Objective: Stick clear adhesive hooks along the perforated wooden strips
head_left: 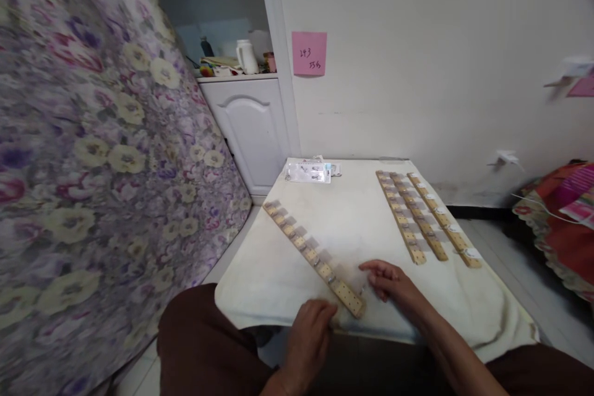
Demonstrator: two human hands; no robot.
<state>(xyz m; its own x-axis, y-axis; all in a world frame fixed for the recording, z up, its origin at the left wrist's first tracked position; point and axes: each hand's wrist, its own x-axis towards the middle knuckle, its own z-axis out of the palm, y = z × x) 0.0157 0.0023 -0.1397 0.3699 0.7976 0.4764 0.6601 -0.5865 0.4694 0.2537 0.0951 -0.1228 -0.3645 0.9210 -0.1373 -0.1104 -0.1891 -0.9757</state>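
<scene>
A long wooden strip (310, 255) with holes and small metal fittings lies diagonally on the white cloth-covered table (464, 309). My left hand (310, 329) rests at the table's near edge, its curled fingers touching the strip's near end. My right hand (388, 281) lies just right of that end, fingers bent and loosely together on the cloth; I cannot see anything in them. Three more wooden strips (423, 218) lie side by side at the right of the table.
Clear plastic packets (312, 171) lie at the table's far edge by the wall. A flowered mattress (93, 154) leans at the left. A white cabinet (250, 130) stands behind it, and a pink note (309, 53) hangs on the wall. Colourful bedding (563, 223) is at the right.
</scene>
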